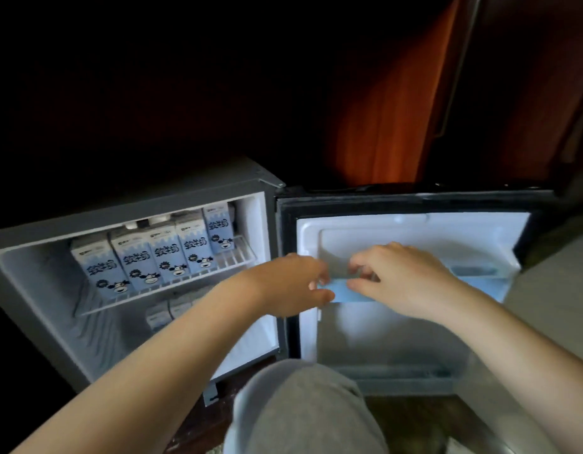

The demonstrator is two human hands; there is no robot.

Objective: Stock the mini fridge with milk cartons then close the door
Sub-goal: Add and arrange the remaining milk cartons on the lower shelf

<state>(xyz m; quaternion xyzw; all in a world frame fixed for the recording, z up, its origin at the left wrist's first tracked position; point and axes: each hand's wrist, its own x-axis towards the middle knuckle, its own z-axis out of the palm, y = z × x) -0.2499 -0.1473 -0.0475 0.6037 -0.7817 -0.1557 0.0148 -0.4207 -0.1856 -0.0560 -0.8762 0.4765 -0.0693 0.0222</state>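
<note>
The mini fridge [28, 276] stands open, and its door [411, 224] is swung out to the right with the white inner side facing me. Several blue-and-white milk cartons [159, 253] stand in a row on the upper wire shelf. A few more cartons [167, 311] sit below, partly hidden by my left forearm. My left hand [290, 286] and my right hand [404, 280] meet at the left end of the pale blue door shelf rail [480, 285]. The fingers of both curl over its top and the thumbs press its front. A blurred pale blue shape [473, 269] lies behind the rail.
My knee in grey trousers [303, 411] is raised just in front of the door's lower edge. An orange curtain [388, 103] hangs behind the door. Pale floor [558, 290] shows at the right. The space to the left of the fridge is dark.
</note>
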